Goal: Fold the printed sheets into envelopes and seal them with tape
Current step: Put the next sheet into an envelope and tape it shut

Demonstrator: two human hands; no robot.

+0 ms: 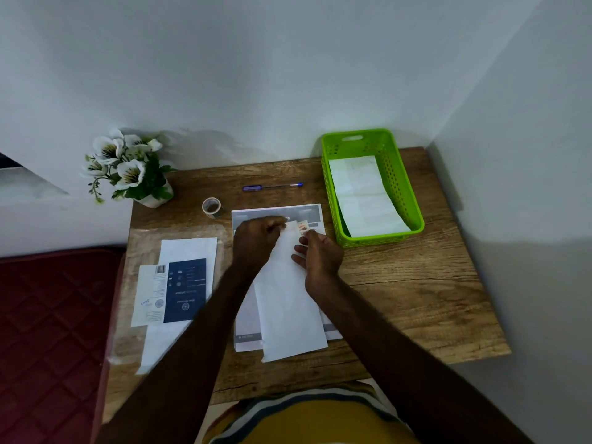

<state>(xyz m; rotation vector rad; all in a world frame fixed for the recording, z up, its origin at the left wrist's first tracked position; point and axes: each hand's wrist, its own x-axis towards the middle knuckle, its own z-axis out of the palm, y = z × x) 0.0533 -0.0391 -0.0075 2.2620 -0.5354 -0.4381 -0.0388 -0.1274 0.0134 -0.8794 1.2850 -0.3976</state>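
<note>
— Both hands, what are they doing?
— Your left hand (258, 238) pinches the top edge of the folded sheet (288, 302); your right hand (320, 256) pinches that end too, other fingers loosely spread.
— Where is the sheet?
— Mid-table (416, 283), lying on a printed sheet (275, 213). Tape roll (211, 207) and pen (272, 186) lie beyond; folded sheets fill the green basket (413, 200); more papers (179, 283) sit left.

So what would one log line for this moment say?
step: folding | left hand: pinching folded sheet top | right hand: pinching same edge | tape roll: untouched | basket: holds papers
</note>
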